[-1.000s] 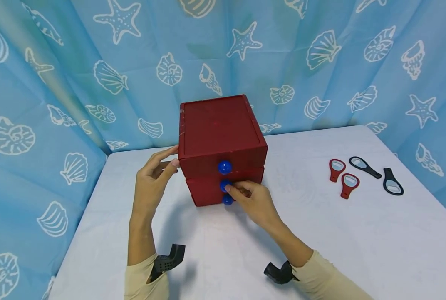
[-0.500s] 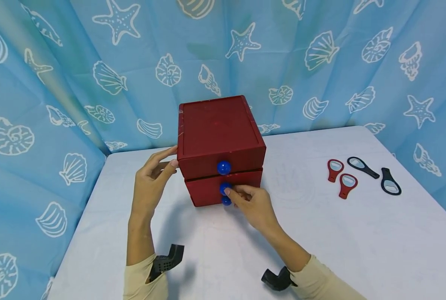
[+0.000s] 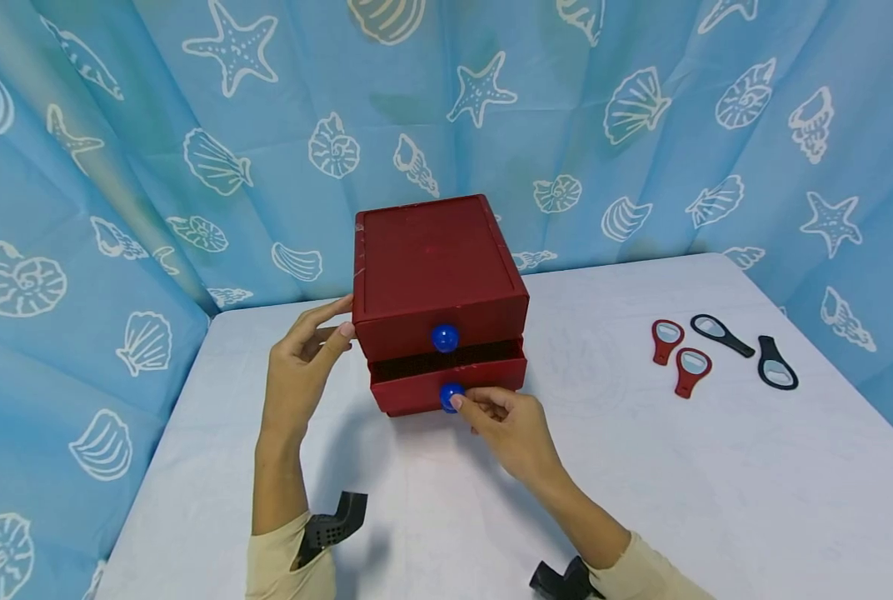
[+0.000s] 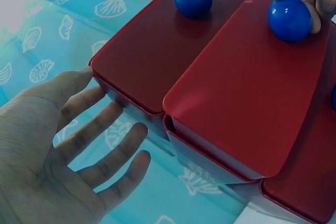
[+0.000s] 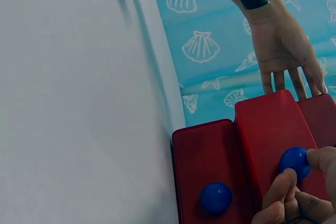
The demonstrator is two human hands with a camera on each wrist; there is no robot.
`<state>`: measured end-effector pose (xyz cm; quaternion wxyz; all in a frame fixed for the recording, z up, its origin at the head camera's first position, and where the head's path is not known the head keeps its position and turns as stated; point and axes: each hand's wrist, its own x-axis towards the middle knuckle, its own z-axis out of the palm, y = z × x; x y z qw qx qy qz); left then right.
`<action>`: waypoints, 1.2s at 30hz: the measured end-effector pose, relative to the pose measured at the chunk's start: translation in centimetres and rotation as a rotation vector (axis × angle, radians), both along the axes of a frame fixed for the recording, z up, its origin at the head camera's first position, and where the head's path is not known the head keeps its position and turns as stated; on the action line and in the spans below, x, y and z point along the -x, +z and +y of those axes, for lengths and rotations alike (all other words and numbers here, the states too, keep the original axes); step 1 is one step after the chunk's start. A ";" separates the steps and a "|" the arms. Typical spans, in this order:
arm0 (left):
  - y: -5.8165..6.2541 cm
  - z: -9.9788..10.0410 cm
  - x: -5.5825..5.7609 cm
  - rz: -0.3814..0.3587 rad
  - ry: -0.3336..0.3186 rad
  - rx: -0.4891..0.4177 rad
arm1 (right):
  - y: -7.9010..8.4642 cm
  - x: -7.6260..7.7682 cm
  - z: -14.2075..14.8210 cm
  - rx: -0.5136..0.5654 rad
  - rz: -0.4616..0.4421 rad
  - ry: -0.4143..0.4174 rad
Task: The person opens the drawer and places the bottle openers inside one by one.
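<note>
1. Red drawer chest (image 3: 435, 267): one, centre of frame.
2. Blue knobs (image 3: 444, 337): three across the views.
3. Bottle openers, right of frame: two red (image 3: 665, 340), two black (image 3: 720, 333).

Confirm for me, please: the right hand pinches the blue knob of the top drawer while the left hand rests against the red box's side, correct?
Not quite: the head view shows the right hand pinching the middle drawer's blue knob, not the top one. The left hand does rest against the red box.

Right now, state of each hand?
Left hand: open, straight fingers against the side of the red three-drawer box.
Right hand: pinching the middle drawer's round blue knob.
</note>
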<state>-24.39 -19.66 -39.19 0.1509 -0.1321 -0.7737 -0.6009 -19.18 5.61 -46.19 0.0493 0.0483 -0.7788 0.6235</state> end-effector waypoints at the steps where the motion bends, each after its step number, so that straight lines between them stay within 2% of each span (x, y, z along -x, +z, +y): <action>1: 0.0 0.0 0.0 -0.002 0.002 0.005 | -0.1 -0.1 0.0 -0.005 0.001 0.000; 22: -0.2 0.8 0.2 0.004 -0.033 -0.009 | -0.4 -2.3 0.9 0.077 -0.043 -0.016; 36: 0.0 0.4 -0.2 0.013 -0.011 -0.017 | -0.5 -2.8 0.9 0.076 -0.003 0.005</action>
